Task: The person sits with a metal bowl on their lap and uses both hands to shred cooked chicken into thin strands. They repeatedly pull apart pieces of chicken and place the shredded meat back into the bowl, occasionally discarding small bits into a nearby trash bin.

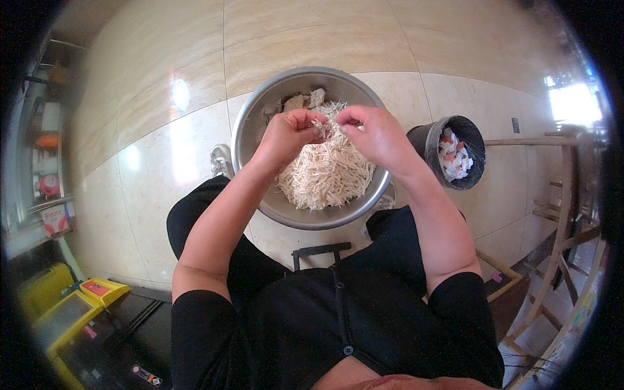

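Observation:
A wide stainless steel basin point(312, 223) stands on the floor between my feet. Thin, pale shredded strands point(329, 170) are heaped in it, and a few larger off-white pieces point(294, 103) lie at its far side. My left hand point(296, 127), above the heap, pinches a small clump of the strands between thumb and fingers. Close beside it on the right, my right hand point(373, 130) has thumb and fingertips near each other at the top of the heap, with pale strands at them. Whether it grips any of them cannot be made out.
A black waste bin point(419, 141) with crumpled white and reddish paper is right of the basin. Wooden chair-like frames point(565, 195) stand farther right. Shelves with goods are at the far left, above a yellow-edged black case point(73, 336). Glossy tiles point(170, 209) cover the floor.

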`<act>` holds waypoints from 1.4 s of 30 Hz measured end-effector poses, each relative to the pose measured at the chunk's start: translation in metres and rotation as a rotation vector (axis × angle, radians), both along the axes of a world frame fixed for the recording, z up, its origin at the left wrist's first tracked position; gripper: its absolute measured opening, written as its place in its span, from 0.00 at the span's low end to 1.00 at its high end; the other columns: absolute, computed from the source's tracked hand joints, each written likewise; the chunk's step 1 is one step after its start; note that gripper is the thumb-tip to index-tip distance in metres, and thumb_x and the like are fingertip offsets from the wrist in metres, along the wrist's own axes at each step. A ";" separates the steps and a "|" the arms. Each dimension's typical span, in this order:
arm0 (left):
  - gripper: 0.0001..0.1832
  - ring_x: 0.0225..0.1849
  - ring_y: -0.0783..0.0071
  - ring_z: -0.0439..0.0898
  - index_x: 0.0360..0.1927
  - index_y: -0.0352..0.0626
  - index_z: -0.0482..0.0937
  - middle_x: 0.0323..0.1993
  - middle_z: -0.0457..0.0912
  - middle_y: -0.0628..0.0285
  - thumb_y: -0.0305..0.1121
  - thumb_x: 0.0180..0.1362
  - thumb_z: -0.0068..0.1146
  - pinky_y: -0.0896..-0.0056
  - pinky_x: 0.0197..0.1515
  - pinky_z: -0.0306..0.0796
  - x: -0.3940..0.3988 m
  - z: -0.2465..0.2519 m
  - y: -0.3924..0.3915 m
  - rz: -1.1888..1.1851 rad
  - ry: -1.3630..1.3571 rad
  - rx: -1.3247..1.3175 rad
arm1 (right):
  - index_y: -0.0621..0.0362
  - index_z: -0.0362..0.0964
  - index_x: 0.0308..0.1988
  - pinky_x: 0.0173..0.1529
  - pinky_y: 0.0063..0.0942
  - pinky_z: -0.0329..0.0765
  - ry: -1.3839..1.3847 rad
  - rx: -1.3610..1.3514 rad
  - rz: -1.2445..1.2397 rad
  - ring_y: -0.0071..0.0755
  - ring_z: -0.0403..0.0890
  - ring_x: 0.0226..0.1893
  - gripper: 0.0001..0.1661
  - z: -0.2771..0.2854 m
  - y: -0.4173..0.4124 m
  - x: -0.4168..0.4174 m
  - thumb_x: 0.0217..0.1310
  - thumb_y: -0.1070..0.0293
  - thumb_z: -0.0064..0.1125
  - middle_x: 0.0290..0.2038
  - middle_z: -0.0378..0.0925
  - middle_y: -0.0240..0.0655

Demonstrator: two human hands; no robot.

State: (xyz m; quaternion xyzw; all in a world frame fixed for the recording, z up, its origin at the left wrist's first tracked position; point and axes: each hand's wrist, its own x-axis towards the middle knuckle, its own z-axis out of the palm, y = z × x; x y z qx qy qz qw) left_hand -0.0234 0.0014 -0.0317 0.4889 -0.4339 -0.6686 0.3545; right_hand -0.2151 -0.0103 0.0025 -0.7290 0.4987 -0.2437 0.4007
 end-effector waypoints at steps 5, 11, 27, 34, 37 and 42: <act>0.10 0.36 0.73 0.79 0.40 0.33 0.75 0.35 0.79 0.58 0.23 0.53 0.58 0.73 0.41 0.75 0.002 0.006 0.002 0.012 0.080 -0.017 | 0.58 0.76 0.33 0.37 0.32 0.75 -0.003 0.045 0.062 0.43 0.80 0.31 0.10 -0.003 0.003 0.009 0.48 0.66 0.59 0.29 0.78 0.43; 0.10 0.34 0.73 0.79 0.39 0.34 0.74 0.33 0.79 0.60 0.23 0.53 0.58 0.72 0.40 0.75 0.009 0.002 0.001 0.021 0.069 0.027 | 0.60 0.76 0.33 0.35 0.27 0.75 -0.171 0.186 0.025 0.33 0.80 0.29 0.11 -0.006 0.001 0.015 0.47 0.67 0.61 0.28 0.79 0.39; 0.09 0.31 0.74 0.79 0.38 0.35 0.75 0.30 0.79 0.62 0.25 0.53 0.58 0.75 0.36 0.75 0.013 0.017 0.002 0.096 0.115 0.039 | 0.62 0.71 0.31 0.32 0.17 0.71 -0.249 0.250 -0.036 0.15 0.72 0.27 0.05 0.000 -0.002 0.022 0.52 0.73 0.58 0.26 0.74 0.25; 0.08 0.33 0.74 0.79 0.39 0.34 0.74 0.32 0.79 0.60 0.24 0.55 0.55 0.74 0.37 0.76 0.011 0.022 0.003 0.101 0.083 -0.024 | 0.61 0.74 0.32 0.32 0.21 0.73 -0.371 0.256 -0.092 0.21 0.76 0.27 0.08 -0.007 -0.005 0.022 0.48 0.71 0.61 0.26 0.77 0.32; 0.09 0.32 0.73 0.79 0.40 0.34 0.74 0.32 0.79 0.60 0.23 0.55 0.53 0.74 0.37 0.76 0.012 0.022 0.002 0.124 0.127 -0.011 | 0.61 0.74 0.32 0.32 0.21 0.73 -0.436 0.255 -0.103 0.20 0.76 0.27 0.09 -0.007 -0.005 0.024 0.48 0.70 0.62 0.26 0.77 0.32; 0.09 0.32 0.74 0.79 0.40 0.35 0.73 0.32 0.78 0.60 0.23 0.55 0.54 0.74 0.37 0.76 0.012 0.023 0.003 0.123 0.090 -0.012 | 0.62 0.75 0.31 0.29 0.21 0.72 -0.234 0.208 -0.066 0.19 0.76 0.24 0.09 0.003 -0.001 0.028 0.48 0.68 0.61 0.23 0.77 0.33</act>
